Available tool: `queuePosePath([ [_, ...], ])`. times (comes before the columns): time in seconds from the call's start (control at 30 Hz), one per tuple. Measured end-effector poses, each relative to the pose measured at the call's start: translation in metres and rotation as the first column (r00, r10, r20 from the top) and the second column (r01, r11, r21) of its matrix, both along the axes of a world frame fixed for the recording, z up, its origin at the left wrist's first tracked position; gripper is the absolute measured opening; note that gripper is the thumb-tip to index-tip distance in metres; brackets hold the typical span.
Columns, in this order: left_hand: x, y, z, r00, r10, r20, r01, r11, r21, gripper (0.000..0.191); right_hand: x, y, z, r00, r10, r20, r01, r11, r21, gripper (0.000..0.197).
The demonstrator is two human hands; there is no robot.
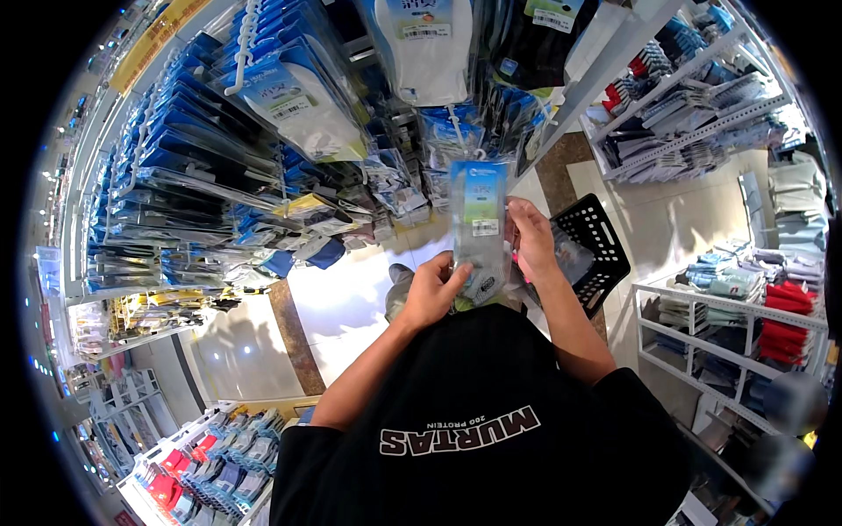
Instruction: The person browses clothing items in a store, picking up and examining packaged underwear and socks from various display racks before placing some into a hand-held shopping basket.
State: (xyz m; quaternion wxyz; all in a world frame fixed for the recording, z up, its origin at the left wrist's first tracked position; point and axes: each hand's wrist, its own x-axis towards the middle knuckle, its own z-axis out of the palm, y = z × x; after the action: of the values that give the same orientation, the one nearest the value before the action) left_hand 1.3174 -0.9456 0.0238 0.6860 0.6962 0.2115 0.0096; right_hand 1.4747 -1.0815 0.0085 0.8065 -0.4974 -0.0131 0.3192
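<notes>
A clear plastic package of grey socks (483,240) with a blue and green top is held upright in front of my chest. My left hand (435,286) grips its lower left side, the thumb lying over the front. On the upper right edge, my right hand (531,237) has its fingers closed, partly hidden behind the package. Just right of my right hand, a black plastic shopping basket (595,253) with something in clear wrap inside is partly covered by my arm.
Packaged socks (302,112) hang on white display hooks (242,62) ahead and to the left. White shelves (697,312) with folded clothes stand on the right. Another rack of folded items (223,467) is at the lower left. A pale tiled floor (335,289) with brown strips lies between them.
</notes>
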Motion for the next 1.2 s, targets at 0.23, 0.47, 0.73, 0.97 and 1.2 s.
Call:
queuePosePath([
  [0.23,0.000,-0.010,0.041,0.957,-0.258,0.136,0.133,0.802,0.582,0.042,-0.005,0.017,0.006,0.993,-0.037,-0.111,0.037,0.999,0.003,0.030],
  [0.47,-0.008,-0.005,0.030,0.926,-0.350,0.144,0.268,0.875,0.404,0.039,0.015,0.015,-0.030,0.786,0.556,-0.271,-0.136,0.582,0.801,0.051],
  [0.73,-0.024,0.000,0.006,0.993,-0.112,-0.029,0.116,0.953,0.281,0.031,0.031,0.020,-0.027,0.971,0.170,-0.167,-0.138,0.972,0.190,0.033],
  [0.97,-0.030,0.002,0.002,0.982,-0.115,-0.152,0.150,0.958,0.245,0.041,0.064,0.020,-0.028,0.712,-0.032,0.702,0.333,0.895,-0.297,0.027],
  [1.2,-0.024,-0.001,0.007,0.978,-0.139,-0.153,0.174,0.954,0.246,0.040,0.074,0.049,-0.003,0.557,0.108,0.823,0.401,0.833,-0.381,0.027],
])
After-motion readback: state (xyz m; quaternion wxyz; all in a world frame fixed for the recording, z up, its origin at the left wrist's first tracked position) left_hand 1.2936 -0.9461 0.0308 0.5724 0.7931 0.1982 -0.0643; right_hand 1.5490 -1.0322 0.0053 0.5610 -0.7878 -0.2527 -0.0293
